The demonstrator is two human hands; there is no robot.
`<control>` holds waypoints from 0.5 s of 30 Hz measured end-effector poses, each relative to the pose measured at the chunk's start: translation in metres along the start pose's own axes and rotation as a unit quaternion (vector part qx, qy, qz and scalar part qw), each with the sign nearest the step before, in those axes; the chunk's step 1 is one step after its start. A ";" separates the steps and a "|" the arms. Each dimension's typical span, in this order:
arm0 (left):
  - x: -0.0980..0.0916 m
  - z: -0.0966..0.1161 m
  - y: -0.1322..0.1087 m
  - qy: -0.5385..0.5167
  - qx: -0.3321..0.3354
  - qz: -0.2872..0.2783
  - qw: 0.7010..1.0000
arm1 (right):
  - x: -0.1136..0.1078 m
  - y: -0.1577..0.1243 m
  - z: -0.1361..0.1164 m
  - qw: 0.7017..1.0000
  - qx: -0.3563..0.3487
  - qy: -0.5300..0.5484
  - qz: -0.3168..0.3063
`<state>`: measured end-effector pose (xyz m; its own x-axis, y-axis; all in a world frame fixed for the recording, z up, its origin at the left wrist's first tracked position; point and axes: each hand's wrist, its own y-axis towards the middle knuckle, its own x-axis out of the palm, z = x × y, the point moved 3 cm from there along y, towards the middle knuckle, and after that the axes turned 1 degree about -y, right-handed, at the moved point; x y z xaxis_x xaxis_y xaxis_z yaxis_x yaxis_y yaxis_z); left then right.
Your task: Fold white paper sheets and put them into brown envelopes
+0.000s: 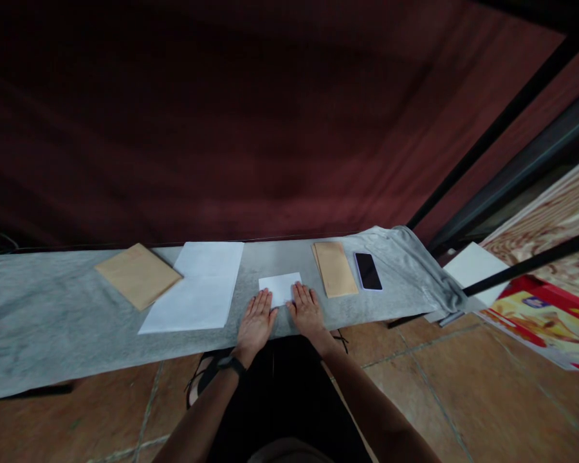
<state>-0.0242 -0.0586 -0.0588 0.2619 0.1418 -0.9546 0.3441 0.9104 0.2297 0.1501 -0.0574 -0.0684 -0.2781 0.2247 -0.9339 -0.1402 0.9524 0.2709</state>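
Note:
A small white sheet of paper, which looks folded, lies flat on the grey cloth in front of me. My left hand rests on its left edge, fingers stretched out and pointing away from me. On its right edge lies my right hand, flat, with the fingers extended. The two thumbs point toward each other near the paper's front edge. Left of my hands is a stack of larger white sheets. Brown envelopes lie to the right of my right hand.
More brown envelopes overlap the white stack's left side. A phone with a dark screen lies at the right. Grey cloth covers the narrow table. A dark red curtain hangs behind, and a colourful box stands on the tiled floor.

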 end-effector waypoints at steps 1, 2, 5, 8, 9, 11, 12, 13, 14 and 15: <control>0.001 0.000 -0.001 0.001 -0.003 -0.001 1.000 | -0.001 -0.001 0.000 1.000 0.002 -0.001 -0.005; 0.002 -0.001 -0.002 0.001 -0.008 -0.002 1.000 | -0.001 -0.002 0.001 1.000 0.006 -0.003 -0.009; 0.003 -0.002 -0.008 0.002 -0.036 0.010 0.999 | -0.003 -0.007 0.006 0.999 0.028 -0.004 -0.015; 0.002 0.001 -0.012 0.002 -0.076 0.036 0.996 | -0.006 -0.010 0.009 0.999 0.054 0.000 -0.002; 0.002 0.004 -0.011 0.001 -0.088 0.042 0.995 | -0.007 -0.010 0.009 0.998 0.059 0.004 0.005; 0.003 0.016 -0.007 -0.008 -0.090 0.040 0.995 | -0.008 -0.007 0.003 0.998 0.051 0.019 0.009; 0.004 0.023 -0.004 -0.015 -0.077 0.029 0.997 | -0.008 -0.004 -0.001 0.999 0.036 0.030 0.003; 0.007 0.031 -0.001 -0.023 -0.058 0.013 0.998 | -0.008 -0.001 -0.006 0.999 0.017 0.042 -0.009; 0.010 0.037 0.002 -0.029 -0.041 -0.002 0.999 | -0.008 0.002 -0.011 0.998 -0.002 0.053 -0.025; 0.013 0.042 0.004 -0.034 -0.032 -0.012 0.999 | -0.007 0.005 -0.014 0.997 -0.018 0.061 -0.041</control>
<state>0.0187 -0.0699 -0.0624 0.3155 0.0953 -0.9441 0.2934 0.9364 0.1926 0.1377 -0.0571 -0.0569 -0.3771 0.1172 -0.9187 -0.2016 0.9578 0.2050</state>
